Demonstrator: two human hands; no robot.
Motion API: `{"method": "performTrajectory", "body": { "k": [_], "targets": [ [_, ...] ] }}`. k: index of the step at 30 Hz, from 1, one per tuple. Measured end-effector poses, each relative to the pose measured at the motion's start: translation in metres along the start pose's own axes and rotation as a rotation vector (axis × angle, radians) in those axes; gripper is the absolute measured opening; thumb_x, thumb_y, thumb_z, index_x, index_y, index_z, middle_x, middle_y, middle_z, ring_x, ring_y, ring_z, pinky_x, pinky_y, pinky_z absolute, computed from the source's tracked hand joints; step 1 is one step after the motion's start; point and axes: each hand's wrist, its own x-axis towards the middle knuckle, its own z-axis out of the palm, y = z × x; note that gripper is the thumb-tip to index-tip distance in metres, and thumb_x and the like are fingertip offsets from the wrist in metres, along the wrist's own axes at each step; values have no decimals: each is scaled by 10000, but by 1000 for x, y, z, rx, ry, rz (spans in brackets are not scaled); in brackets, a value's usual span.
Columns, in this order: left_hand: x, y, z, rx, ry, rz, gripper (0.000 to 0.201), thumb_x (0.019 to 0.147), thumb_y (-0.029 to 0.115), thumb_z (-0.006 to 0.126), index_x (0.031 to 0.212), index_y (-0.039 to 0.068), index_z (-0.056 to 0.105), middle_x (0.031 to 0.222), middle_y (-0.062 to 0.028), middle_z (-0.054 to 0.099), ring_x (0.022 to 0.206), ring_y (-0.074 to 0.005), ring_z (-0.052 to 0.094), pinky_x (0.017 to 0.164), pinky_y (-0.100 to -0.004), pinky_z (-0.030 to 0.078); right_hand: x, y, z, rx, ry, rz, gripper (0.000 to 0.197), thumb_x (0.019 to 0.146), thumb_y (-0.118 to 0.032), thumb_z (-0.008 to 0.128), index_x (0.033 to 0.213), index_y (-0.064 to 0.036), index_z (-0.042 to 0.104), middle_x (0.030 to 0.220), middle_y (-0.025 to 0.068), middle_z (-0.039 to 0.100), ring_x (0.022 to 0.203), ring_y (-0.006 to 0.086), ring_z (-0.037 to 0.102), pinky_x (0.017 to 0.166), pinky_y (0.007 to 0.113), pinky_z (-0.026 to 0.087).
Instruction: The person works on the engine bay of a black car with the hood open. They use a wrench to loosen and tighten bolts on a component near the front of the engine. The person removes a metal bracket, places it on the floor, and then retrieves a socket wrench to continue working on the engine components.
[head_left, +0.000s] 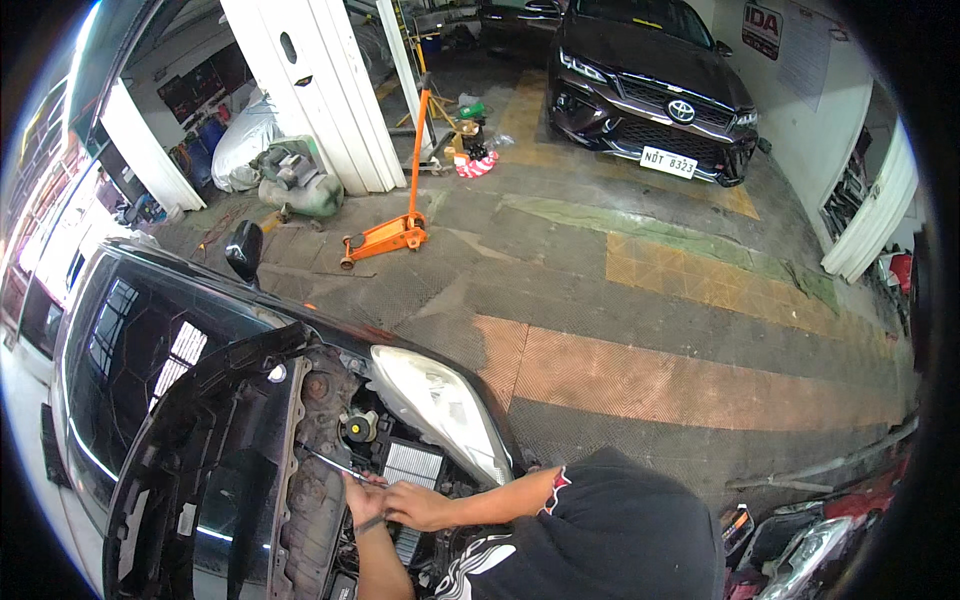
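My left hand (364, 502), with a dark band at the wrist, is closed around a long slim metal tool (334, 463). Just to its right, my right hand (418, 506) is closed at the tool's near end, its fingers touching the left hand. The shaft points up and left across the open engine bay, its tip by the dirty metal panel (312, 500). What kind of tool it is, I cannot make out. Close beyond my hands sit a round black cap with a yellow mark (357, 428) and a silver finned box (412, 464).
A raised dark hood (215, 470) stands left of my hands, and a cloudy headlight (440, 405) lies beyond them. An orange floor jack (388, 237) and a green compressor (300, 185) stand on the floor. A dark car (650, 85) is parked at the back. Car parts (800, 550) lie at lower right.
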Motion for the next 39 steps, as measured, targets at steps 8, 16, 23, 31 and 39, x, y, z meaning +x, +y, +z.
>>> {"method": "performTrajectory", "body": {
  "k": [8,16,23,31,39],
  "targets": [
    [10,-4,-18,-297,-303,-118,293,995,329,455,762,154,481,585,31,328,435,-100,237,359,-254,174,-7,47,-7,1492,165,1084,283,941,-239,659,1186,-143,555,1112,48,605,1011,255,602,908,569,466],
    [10,2,-19,-161,97,62,384,1003,495,518,879,132,533,760,8,514,584,-139,450,500,-271,385,-10,21,22,494,-22,341,166,956,-79,583,1103,-73,658,975,36,630,879,148,589,810,293,480],
    [6,10,-15,-365,-125,-42,407,1059,465,379,937,126,568,683,57,461,553,-84,412,465,-239,334,-18,31,19,1691,295,1047,191,988,-155,540,1177,-130,526,1132,86,619,1039,327,645,903,497,499],
    [15,17,0,-137,140,123,324,1043,377,494,969,79,597,732,2,522,605,-122,501,502,-251,447,-10,41,6,1910,20,923,414,972,-169,572,1380,-155,499,1162,74,627,1080,275,628,908,431,482],
    [33,49,1,620,264,487,482,1026,444,494,1204,-2,537,920,-153,658,515,-213,595,425,-321,458,-6,70,10,1831,-41,913,411,953,-72,563,1361,-58,528,1227,113,639,790,197,624,770,361,519]
  ]
}}
